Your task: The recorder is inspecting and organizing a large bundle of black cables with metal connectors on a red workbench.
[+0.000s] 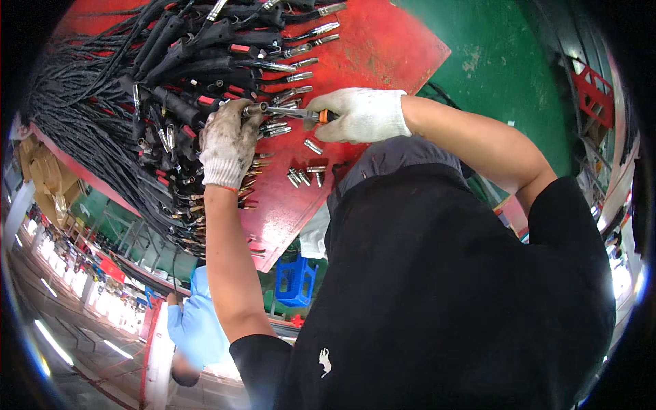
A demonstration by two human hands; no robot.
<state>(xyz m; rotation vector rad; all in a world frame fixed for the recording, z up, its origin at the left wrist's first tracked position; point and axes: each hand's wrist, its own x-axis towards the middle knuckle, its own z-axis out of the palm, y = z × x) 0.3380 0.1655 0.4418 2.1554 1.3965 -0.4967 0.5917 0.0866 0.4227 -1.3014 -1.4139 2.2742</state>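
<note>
My left hand, in a stained white work glove, is closed around a dark piece with a round metal end, likely part of a welding torch. My right hand, in a cleaner white glove, grips a hand tool with a bright metal front and an orange-and-black grip. The tool's tip meets the round metal end beside my left fingers. Around my hands lie many welding torches with black handles, red triggers and silver necks. Loose silver metal sleeves lie on the red table near me.
The red table carries a thick spread of black cables running to the left. Brass-tipped ends line its near left part. A blue crate stands below the table edge. Another person in light blue is at lower left.
</note>
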